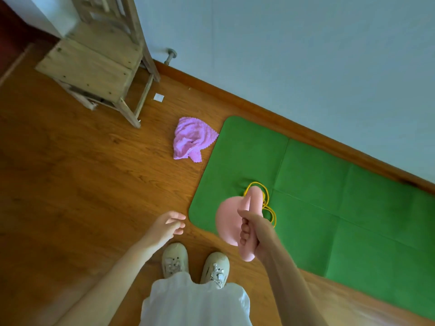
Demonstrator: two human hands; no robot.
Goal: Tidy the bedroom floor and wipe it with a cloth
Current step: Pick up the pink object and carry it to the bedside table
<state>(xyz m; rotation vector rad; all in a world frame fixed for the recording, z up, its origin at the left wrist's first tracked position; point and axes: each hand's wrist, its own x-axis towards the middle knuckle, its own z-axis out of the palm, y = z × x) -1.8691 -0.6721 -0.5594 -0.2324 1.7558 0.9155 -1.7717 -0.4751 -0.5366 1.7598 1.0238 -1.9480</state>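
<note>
1. Nearest, two pale lace-up sneakers (pixel 195 267) stand side by side on the wooden floor (pixel 70 196), below a white skirt hem (pixel 195 302); no writing or brand can be read on them or anywhere else.
2. Just right of the sneakers, the right hand (pixel 253 236) grips a pair of pink slippers (pixel 237 222), fingers curled round both, held clear of the floor.
3. Left of that grip, the left hand (pixel 170 223) hangs with fingers loosely relaxed, holding nothing.
4. Directly behind the held slippers, one yellow cord (pixel 268 203) lies looped on one green mat (pixel 329 196), which runs rightward along the baseboard (pixel 259 107).
5. Farther up and left of the grip, one crumpled purple cloth (pixel 191 140) lies on the floor, its corner just touching the mat's edge.
6. Beyond the cloth, one small white paper square (pixel 159 97) lies beside one wooden chair (pixel 94 60).
7. Farthest, one metal door stopper (pixel 171 55) sits at the wall (pixel 306 55).
</note>
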